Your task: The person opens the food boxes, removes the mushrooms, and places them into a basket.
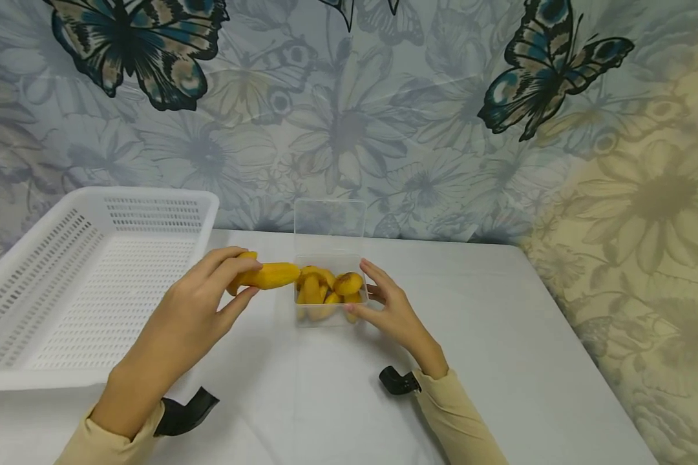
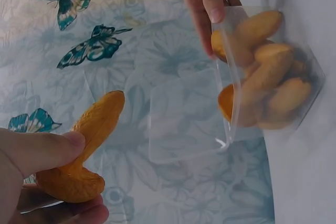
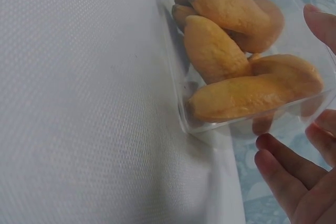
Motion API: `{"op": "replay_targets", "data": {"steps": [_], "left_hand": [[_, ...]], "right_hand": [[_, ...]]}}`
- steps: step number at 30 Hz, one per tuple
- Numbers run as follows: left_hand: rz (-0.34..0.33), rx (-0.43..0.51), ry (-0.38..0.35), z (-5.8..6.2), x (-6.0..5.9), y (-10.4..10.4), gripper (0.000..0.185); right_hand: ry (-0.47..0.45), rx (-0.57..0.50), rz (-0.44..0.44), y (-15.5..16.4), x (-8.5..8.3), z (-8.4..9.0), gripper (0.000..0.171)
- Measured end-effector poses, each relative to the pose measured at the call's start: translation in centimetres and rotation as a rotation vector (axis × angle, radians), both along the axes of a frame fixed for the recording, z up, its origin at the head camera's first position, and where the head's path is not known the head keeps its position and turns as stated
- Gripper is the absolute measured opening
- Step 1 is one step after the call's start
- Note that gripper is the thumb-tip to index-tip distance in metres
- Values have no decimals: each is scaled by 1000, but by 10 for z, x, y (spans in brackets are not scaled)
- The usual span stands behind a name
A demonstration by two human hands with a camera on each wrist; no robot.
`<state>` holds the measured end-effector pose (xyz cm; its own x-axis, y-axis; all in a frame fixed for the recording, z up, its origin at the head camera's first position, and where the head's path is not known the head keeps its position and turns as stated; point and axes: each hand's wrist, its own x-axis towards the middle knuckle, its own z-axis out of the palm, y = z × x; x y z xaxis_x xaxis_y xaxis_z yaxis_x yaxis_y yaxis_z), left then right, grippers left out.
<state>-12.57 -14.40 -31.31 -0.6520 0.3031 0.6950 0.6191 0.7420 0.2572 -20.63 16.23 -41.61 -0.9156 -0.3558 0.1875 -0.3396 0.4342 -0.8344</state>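
A clear plastic box stands on the white table, its lid open and upright at the back. Several yellow-orange fruit pieces lie inside, seen close in the right wrist view as fruit pieces. My left hand pinches one more yellow-orange piece between thumb and fingers, just left of the box's rim and above the table. In the left wrist view that held piece points toward the box. My right hand rests against the box's right side with relaxed fingers.
A large white perforated basket sits on the table's left, beside my left hand. A butterfly-and-flower cloth hangs behind the table. The table's right edge runs near a yellow flowered drape. Black wrist straps show at both cuffs.
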Motion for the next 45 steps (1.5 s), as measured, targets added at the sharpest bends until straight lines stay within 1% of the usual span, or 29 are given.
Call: {"op": "replay_targets", "data": {"steps": [6, 9, 17, 21, 25, 30, 35, 38, 41, 45], "left_hand": [[62, 0, -41, 2, 8, -19, 46], [82, 3, -61, 1, 11, -27, 51], [105, 14, -90, -9, 16, -50, 65], [127, 23, -104, -13, 17, -59, 70], [151, 56, -110, -19, 18, -70, 71], [180, 108, -110, -26, 19, -87, 69], [203, 123, -111, -34, 18, -102, 61], [220, 120, -123, -39, 19, -110, 56], [246, 113, -143, -44, 19, -119, 55], [289, 107, -212, -50, 19, -131, 54]], "right_hand": [[-12, 12, -9, -1, 1, 0, 83], [-20, 19, -12, -1, 2, 0, 84], [-3, 9, -9, -1, 2, 1, 84], [-9, 14, -12, 0, 2, 0, 84], [-10, 18, -15, 0, 2, 1, 83], [-5, 18, -13, -1, 1, 1, 83], [3, 7, -10, -1, 2, 3, 84], [2, 6, -10, -1, 2, 3, 85], [-1, 10, -10, -1, 2, 2, 85], [-5, 7, -9, -1, 1, 2, 84]]}}
